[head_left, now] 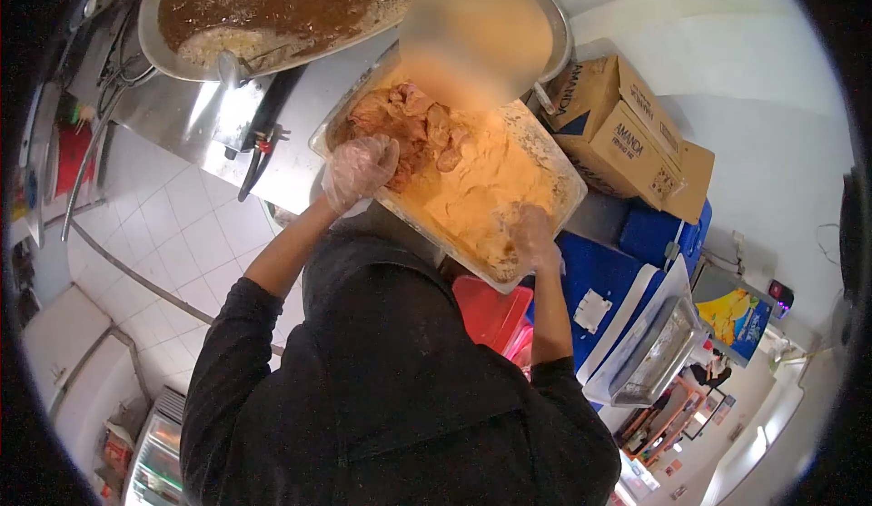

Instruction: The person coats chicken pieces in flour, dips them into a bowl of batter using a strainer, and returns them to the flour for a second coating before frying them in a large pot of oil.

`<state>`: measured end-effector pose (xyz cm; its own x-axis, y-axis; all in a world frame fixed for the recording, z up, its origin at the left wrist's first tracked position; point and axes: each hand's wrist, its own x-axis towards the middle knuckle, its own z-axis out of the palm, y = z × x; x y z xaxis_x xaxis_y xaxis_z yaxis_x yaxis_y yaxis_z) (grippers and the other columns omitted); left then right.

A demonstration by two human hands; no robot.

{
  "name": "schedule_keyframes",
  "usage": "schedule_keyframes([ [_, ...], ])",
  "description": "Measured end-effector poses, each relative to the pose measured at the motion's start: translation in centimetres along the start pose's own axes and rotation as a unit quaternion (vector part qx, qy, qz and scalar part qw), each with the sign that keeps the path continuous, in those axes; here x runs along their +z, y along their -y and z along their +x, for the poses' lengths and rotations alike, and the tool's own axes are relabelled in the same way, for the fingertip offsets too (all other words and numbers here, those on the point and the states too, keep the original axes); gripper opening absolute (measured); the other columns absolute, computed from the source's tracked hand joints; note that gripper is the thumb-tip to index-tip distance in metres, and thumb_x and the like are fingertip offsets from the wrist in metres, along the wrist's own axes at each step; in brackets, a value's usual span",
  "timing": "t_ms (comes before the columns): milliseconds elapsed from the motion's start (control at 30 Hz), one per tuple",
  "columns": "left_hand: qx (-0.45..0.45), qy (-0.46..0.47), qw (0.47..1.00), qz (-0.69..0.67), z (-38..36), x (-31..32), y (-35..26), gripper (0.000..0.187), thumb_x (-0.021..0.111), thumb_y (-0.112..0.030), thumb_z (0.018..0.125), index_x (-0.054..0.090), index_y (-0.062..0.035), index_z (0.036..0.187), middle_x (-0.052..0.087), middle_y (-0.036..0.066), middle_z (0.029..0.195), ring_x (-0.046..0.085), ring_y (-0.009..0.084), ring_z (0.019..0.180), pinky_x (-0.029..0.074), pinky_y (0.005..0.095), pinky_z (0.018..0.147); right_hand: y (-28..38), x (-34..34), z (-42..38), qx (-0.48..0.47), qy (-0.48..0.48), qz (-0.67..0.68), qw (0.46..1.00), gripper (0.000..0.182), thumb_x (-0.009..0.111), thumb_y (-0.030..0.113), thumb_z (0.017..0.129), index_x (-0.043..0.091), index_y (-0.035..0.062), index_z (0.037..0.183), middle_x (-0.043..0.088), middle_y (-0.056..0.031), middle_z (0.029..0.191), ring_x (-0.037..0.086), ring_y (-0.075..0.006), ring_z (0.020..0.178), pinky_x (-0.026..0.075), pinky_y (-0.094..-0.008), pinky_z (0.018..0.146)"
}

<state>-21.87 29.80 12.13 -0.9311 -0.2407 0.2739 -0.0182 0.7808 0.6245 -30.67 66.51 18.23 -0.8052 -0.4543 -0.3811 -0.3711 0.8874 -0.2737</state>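
A long, pale tray (572,183) holds orange-tinted flour (495,170). Raw meat pieces (400,129) are heaped at its left end, some of them coated. My left hand (361,172), in a clear plastic glove, is at the near rim beside the meat with its fingers curled in; what they hold is hidden. At the right end of the tray my right hand (534,238), also gloved, is down in the flour. Its fingers are dusted and blend into the flour.
A wide pan of dark bubbling oil (272,2) with a skimmer (229,68) stands at the upper left. A metal bowl (561,29), partly blurred, sits behind the tray. Cardboard boxes (627,147), a blue cooler (668,238) and a red container (490,311) are close by.
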Motion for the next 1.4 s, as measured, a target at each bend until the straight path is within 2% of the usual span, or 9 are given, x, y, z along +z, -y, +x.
schedule_keyframes([
  [167,0.006,-0.004,1.0,0.027,-0.1,-0.4,-0.3,0.02,0.072,-0.015,0.089,0.06,-0.0058,0.076,0.061,0.012,0.067,0.063,0.0304,0.056,0.051,0.0406,0.05,2.6,-4.3,2.4,0.018,0.084,0.008,0.996,0.046,0.078,0.029,0.082,0.065,0.0029,0.118,0.066,-0.0215,0.113,0.061,-0.0407,0.109,0.048,-0.05,0.1],
  [433,0.019,0.01,0.999,0.026,-0.4,-0.1,0.4,0.01,0.072,-0.012,0.088,0.069,-0.0041,0.093,0.064,0.012,0.073,0.065,0.0305,0.058,0.051,0.0411,0.049,6.2,-16.3,15.0,-0.116,-0.121,-0.09,0.982,0.047,0.073,0.038,0.09,0.069,-0.0014,0.114,0.07,-0.0265,0.111,0.067,-0.043,0.104,0.053,-0.0502,0.091],
  [533,0.083,0.023,0.992,0.097,0.2,-1.0,-0.1,0.026,0.063,-0.024,0.095,0.059,-0.0076,0.075,0.058,0.014,0.062,0.063,0.0344,0.057,0.052,0.0456,0.052,9.0,-20.6,23.2,-0.037,-0.052,-0.009,0.998,0.033,0.074,0.023,0.088,0.071,0.0028,0.114,0.074,-0.0151,0.101,0.07,-0.0205,0.097,0.055,-0.0386,0.084],
  [633,-0.032,0.03,0.998,0.051,0.6,-1.0,-1.1,0.022,0.062,-0.022,0.095,0.059,-0.0069,0.078,0.06,0.012,0.064,0.065,0.0329,0.06,0.053,0.0448,0.052,6.0,-18.8,36.2,-0.054,-0.025,0.021,0.998,0.052,0.077,0.035,0.088,0.066,-0.0023,0.121,0.07,-0.0232,0.117,0.067,-0.0378,0.108,0.054,-0.0443,0.093],
  [867,0.044,-0.023,0.99,0.128,2.0,-2.3,-2.3,0.027,0.072,-0.021,0.09,0.061,-0.0074,0.07,0.059,0.011,0.057,0.062,0.0277,0.048,0.048,0.0408,0.044,5.9,-12.0,49.5,-0.147,-0.078,-0.172,0.971,0.037,0.073,0.027,0.089,0.07,0.0023,0.117,0.07,-0.0243,0.116,0.066,-0.0421,0.11,0.055,-0.0471,0.091],
  [1033,-0.049,0.086,0.992,0.08,1.1,-1.0,-1.1,0.018,0.063,-0.02,0.094,0.067,-0.0053,0.085,0.068,0.013,0.072,0.067,0.0313,0.057,0.054,0.0451,0.05,9.9,-18.2,31.1,-0.037,-0.125,-0.085,0.988,0.032,0.065,0.024,0.092,0.069,-0.0011,0.111,0.066,-0.0253,0.124,0.062,-0.0404,0.118,0.052,-0.0444,0.098],
  [1133,-0.055,0.091,0.994,0.039,0.9,-0.8,-1.0,0.02,0.064,-0.021,0.094,0.065,-0.0062,0.08,0.068,0.013,0.069,0.067,0.0315,0.054,0.054,0.0452,0.049,3.6,-15.5,18.0,-0.173,-0.101,-0.213,0.956,0.036,0.066,0.026,0.091,0.065,0.0006,0.117,0.064,-0.0252,0.127,0.061,-0.0396,0.12,0.05,-0.048,0.098],
  [1233,-0.015,0.058,0.997,0.049,1.2,-0.7,-1.3,0.022,0.065,-0.023,0.095,0.065,-0.0063,0.079,0.066,0.015,0.064,0.066,0.0328,0.053,0.055,0.0444,0.049,2.7,-12.2,9.7,0.113,0.133,-0.11,0.978,0.048,0.066,0.034,0.093,0.062,-0.0019,0.125,0.059,-0.0246,0.139,0.057,-0.0352,0.13,0.044,-0.0475,0.109],
  [1400,-0.008,0.033,0.999,0.019,1.1,-0.9,-1.7,0.026,0.065,-0.022,0.095,0.062,-0.006,0.074,0.063,0.016,0.062,0.066,0.0341,0.055,0.055,0.0444,0.051,-11.3,11.2,2.5,0.073,-0.068,-0.216,0.971,0.072,0.072,0.051,0.087,0.054,0.0023,0.137,0.059,-0.024,0.138,0.056,-0.0417,0.128,0.05,-0.052,0.101],
])
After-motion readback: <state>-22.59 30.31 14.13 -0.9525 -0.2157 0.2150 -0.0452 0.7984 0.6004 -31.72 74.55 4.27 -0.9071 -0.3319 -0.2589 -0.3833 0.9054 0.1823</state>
